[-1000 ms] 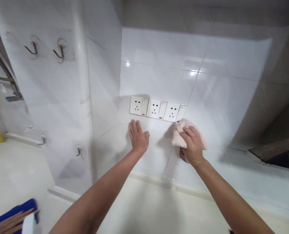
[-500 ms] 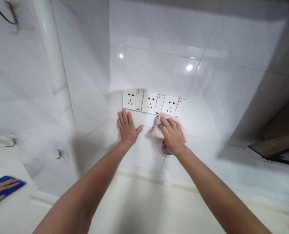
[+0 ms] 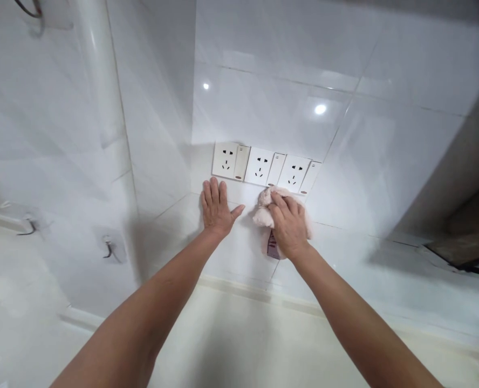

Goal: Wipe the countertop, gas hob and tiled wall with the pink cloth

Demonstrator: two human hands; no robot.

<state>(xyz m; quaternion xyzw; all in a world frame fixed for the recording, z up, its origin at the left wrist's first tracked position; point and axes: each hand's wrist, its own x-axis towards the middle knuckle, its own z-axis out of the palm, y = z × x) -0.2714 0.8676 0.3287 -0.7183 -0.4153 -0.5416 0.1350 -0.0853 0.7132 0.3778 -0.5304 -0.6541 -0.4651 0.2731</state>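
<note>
Three wall sockets (image 3: pixel 266 170) are sitting just above; left hand (image 3: pixel 216 209) is pressing open-fingered against white tile (image 3: pixel 239 253); right-hand fingers (image 3: pixel 284 207) are clenching a pink cloth (image 3: pixel 264 213).

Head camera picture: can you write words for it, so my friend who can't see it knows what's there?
A person's right hand presses a crumpled pink cloth against a white tiled wall, just below a row of three white electric sockets with switches. The left hand lies flat on the tiles beside it.
</note>
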